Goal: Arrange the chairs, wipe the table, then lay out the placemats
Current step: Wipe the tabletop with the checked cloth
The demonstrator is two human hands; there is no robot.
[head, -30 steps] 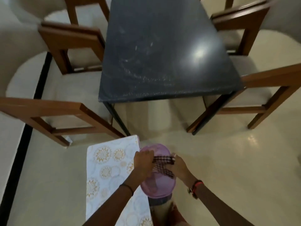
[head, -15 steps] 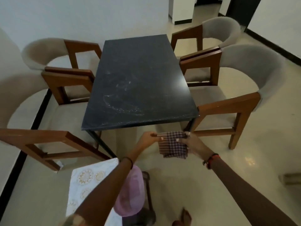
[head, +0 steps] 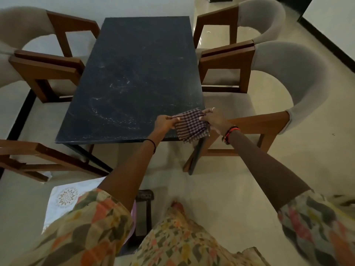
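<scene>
- Nearest, low left: white placemat [head: 63, 200] with gold medallions, partly hidden behind a patterned sleeve [head: 90, 223]. Can't tell what's under it.
- Just right of that: sliver of pink plastic [head: 133, 208] and some dark stand [head: 143, 214], mostly covered by the arm.
- Further out: holding a checked cloth [head: 191, 124] stretched over the near right corner of the dark surface [head: 134, 73], lower edge hanging past the rim.
- Pinching its left edge with the left hand [head: 164, 122], fingers curled; gripping the right edge with the right hand [head: 214, 119].
- Whitish smears and specks across the middle of the surface.
- Wooden chairs with grey curved backs along both long sides: near left [head: 38, 150], far left [head: 48, 64], near right [head: 292, 79], far right [head: 265, 18].
</scene>
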